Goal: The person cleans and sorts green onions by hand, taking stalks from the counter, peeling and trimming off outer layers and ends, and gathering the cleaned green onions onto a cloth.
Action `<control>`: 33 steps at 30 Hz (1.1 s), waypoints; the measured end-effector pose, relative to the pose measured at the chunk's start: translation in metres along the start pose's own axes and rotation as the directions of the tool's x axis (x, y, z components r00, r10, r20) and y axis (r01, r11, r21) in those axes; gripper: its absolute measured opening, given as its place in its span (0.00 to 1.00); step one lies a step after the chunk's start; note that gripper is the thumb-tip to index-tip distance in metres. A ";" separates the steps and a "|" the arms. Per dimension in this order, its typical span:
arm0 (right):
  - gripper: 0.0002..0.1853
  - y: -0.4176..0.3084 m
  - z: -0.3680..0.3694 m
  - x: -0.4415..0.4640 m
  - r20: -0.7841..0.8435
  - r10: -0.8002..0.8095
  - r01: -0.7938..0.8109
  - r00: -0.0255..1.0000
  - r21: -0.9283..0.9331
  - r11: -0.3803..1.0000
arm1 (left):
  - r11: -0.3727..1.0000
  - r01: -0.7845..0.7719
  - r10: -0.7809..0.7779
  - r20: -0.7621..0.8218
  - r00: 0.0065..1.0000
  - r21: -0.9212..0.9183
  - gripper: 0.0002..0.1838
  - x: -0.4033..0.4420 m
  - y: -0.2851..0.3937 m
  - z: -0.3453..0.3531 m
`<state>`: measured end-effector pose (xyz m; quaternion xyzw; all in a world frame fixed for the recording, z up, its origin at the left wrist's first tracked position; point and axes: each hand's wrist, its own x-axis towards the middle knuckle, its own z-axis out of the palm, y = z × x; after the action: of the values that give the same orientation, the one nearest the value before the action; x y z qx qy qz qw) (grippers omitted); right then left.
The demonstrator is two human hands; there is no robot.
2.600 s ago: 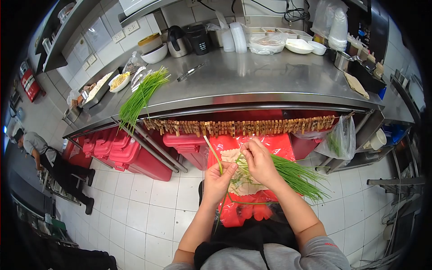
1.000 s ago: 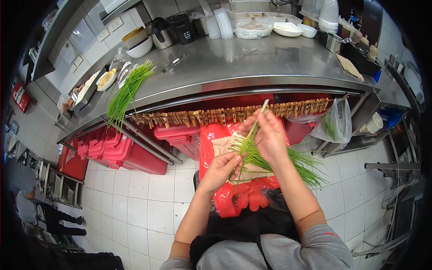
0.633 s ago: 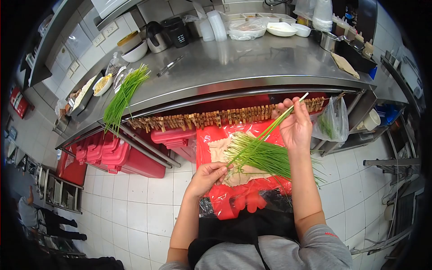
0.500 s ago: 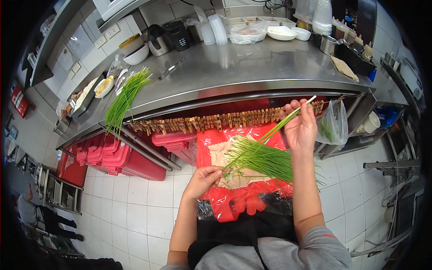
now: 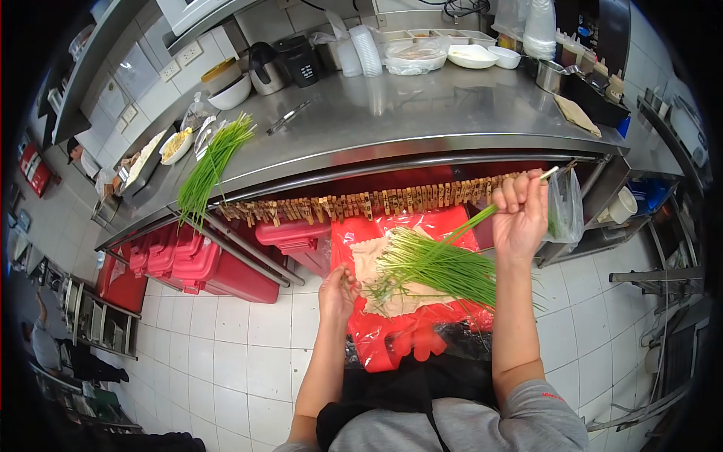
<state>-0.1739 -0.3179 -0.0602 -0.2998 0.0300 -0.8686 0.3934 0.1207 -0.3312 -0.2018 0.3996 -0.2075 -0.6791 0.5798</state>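
My right hand (image 5: 520, 215) is raised on the right, its fingers closed round green chives (image 5: 477, 220). A pale stem end (image 5: 550, 172) sticks out above those fingers. At the left edge of the red plastic sheet, my left hand (image 5: 337, 292) has loosely bent fingers, with no stalk visible in them. Between the hands lies a bunch of chives (image 5: 437, 265), pale ends to the left and green tips to the right. Under the bunch is a beige cloth (image 5: 369, 256), spread over the red plastic sheet (image 5: 367, 337) in front of me.
Another chive bunch (image 5: 215, 166) hangs over the left edge of the steel counter (image 5: 339, 124). A row of wooden clothespins (image 5: 361, 203) runs under the counter, above red bins (image 5: 218, 267). A clear bag (image 5: 565, 207) hangs at right. People are in the far left background.
My right hand has moved right and slightly down with the chives. My left hand has drawn back left, away from the stalks it was pinching. A person has come into view at far left.
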 end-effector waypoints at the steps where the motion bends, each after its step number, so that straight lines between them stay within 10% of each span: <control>1: 0.06 -0.005 0.000 0.002 0.003 -0.026 0.026 1.000 -0.007 1.000 | 0.999 -0.001 -0.001 -0.051 0.999 -0.045 0.09 0.003 -0.003 -0.001; 4: 0.06 -0.013 0.004 0.003 -0.013 -0.048 0.048 0.999 -0.025 0.999 | 0.964 0.046 -0.057 0.034 0.998 0.261 0.11 -0.001 -0.009 0.004; 8: 0.06 -0.008 0.002 0.002 -0.009 -0.049 0.049 0.999 -0.017 0.999 | 0.730 -0.382 0.283 0.258 0.924 0.567 0.10 0.005 -0.017 0.013; 11: 0.06 -0.006 0.004 -0.001 -0.019 -0.040 0.040 0.999 -0.036 0.999 | 0.464 -0.634 0.559 0.350 0.752 0.619 0.10 -0.011 0.000 0.040; 18: 0.03 0.022 0.029 -0.024 -0.095 0.103 -0.116 0.990 -0.145 0.983 | 0.205 -0.871 0.462 0.741 0.488 0.446 0.19 -0.053 0.028 0.100; 25: 0.04 0.069 0.030 -0.068 0.165 0.397 -0.353 0.903 -0.243 0.903 | 0.645 -0.615 0.201 0.675 0.710 0.454 0.22 -0.058 0.014 0.118; 33: 0.06 0.085 0.041 -0.045 0.355 0.436 -0.197 0.827 -0.543 0.816 | 0.314 -0.643 0.255 0.590 0.766 0.699 0.10 -0.051 0.055 0.099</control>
<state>-0.0720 -0.3371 -0.0736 -0.5770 0.2024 -0.6548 0.4441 0.0779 -0.3135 -0.0866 0.4238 -0.7346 -0.3395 0.4067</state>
